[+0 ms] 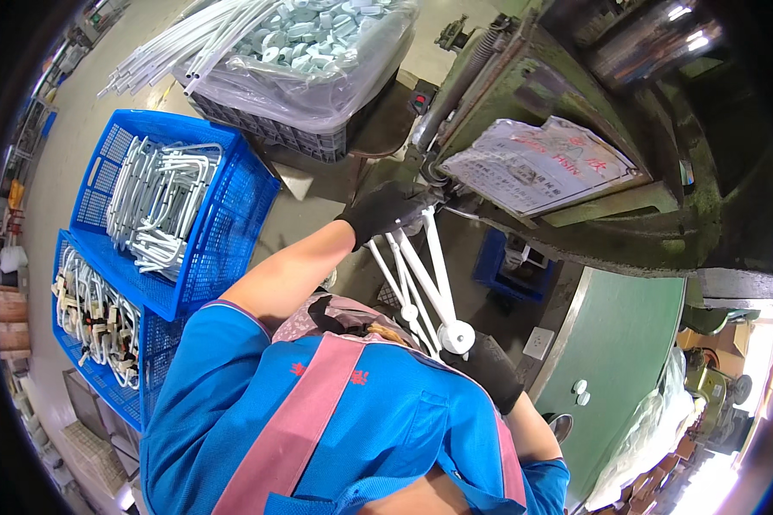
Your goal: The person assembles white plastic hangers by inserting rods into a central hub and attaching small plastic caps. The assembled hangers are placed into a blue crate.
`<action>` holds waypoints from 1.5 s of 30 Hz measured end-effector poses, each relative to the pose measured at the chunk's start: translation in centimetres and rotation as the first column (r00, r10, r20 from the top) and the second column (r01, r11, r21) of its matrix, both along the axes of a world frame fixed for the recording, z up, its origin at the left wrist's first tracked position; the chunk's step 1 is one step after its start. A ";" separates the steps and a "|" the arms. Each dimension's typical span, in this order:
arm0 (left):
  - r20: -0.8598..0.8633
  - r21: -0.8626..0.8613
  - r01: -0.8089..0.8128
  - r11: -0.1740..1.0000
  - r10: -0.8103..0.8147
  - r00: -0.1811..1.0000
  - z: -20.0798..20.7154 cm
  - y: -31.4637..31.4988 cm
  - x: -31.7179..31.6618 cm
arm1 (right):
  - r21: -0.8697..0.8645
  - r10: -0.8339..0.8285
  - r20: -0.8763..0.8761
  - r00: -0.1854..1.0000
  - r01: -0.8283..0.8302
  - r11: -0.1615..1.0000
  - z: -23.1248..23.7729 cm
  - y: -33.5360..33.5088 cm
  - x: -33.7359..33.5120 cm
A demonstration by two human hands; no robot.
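Observation:
A black-gloved left hand point(385, 213) of mine grips the far end of a white folding tube frame point(423, 276), right at the lower working part of a green machine point(661, 163). Its fingertips are partly hidden there. Several slim white tubes run from that end back toward my body. At the near end sits a round white disc joint point(457, 337). My right hand point(488, 367), also in a black glove, is closed round the frame beside this disc; its fingers are partly covered by the tubes.
At the far left, a grey crate point(270, 133) lined with clear plastic holds pale small parts, with white rods point(189, 43) across it. Two blue crates point(249, 202) of bent white tubes stand at left. A green tabletop point(614, 343) lies right, bearing two small white discs point(581, 393).

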State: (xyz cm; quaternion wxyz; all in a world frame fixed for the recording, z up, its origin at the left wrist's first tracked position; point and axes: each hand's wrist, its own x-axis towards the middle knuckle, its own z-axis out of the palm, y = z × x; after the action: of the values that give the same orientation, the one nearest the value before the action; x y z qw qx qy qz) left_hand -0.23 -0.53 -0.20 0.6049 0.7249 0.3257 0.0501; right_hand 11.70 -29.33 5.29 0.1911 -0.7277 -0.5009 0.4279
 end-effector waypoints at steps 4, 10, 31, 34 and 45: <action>0.155 -0.017 -0.016 1.000 0.019 0.988 -2.9 -0.1 0.7 | -0.005 0.103 0.190 0.976 -0.103 0.995 -2.4 -0.9 0.2; 0.195 -0.016 -0.113 0.993 0.114 0.974 -3.4 -0.7 -0.1 | -0.011 0.005 0.084 0.996 -0.004 1.000 -1.8 -0.2 -0.8; 0.204 0.975 -0.049 -0.217 0.782 0.589 7.2 24.8 -19.6 | 0.172 -0.357 0.400 0.844 0.313 0.934 -2.8 -0.2 -4.1; -0.230 0.970 0.066 0.236 0.785 0.575 6.3 29.5 -21.4 | 0.223 -0.395 0.406 0.824 0.330 0.917 -2.9 0.1 -4.3; 0.448 0.200 -0.648 0.735 0.519 0.728 10.0 18.8 -25.7 | 0.300 -0.316 0.591 0.743 0.162 0.940 -4.9 -2.1 -2.6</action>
State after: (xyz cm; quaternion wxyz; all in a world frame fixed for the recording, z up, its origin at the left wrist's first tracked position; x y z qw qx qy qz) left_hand -25.88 18.30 9.83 0.4700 0.6539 0.4087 0.4295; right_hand 9.13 -31.44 0.38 0.1483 -0.8598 -0.4834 0.0705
